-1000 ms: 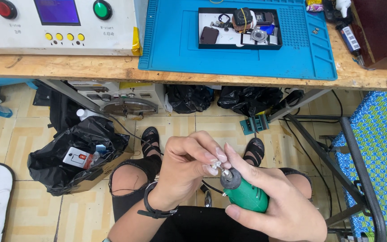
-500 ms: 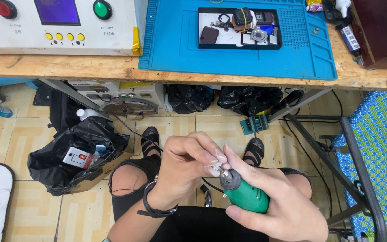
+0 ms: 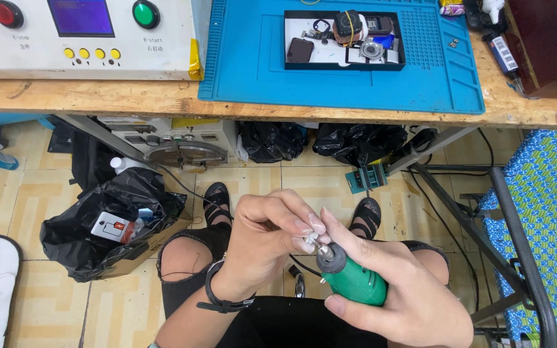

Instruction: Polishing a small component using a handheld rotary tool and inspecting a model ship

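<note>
Right hand (image 3: 398, 293) clenched around a green rotary tool (image 3: 351, 277), held low over the lap with its grey collet end tilted up and to the left. Left hand (image 3: 269, 241) pinching a small metal bit (image 3: 311, 240) at that tip between fingertips, black band (image 3: 222, 303) on the wrist. Above, a wooden bench (image 3: 98, 96) carrying a blue work mat (image 3: 253, 58) with a black tray (image 3: 344, 40) of small parts and a white control box (image 3: 82, 35); below, on the tiled floor (image 3: 27, 200), a black bag (image 3: 107, 222) near the left knee.
</note>
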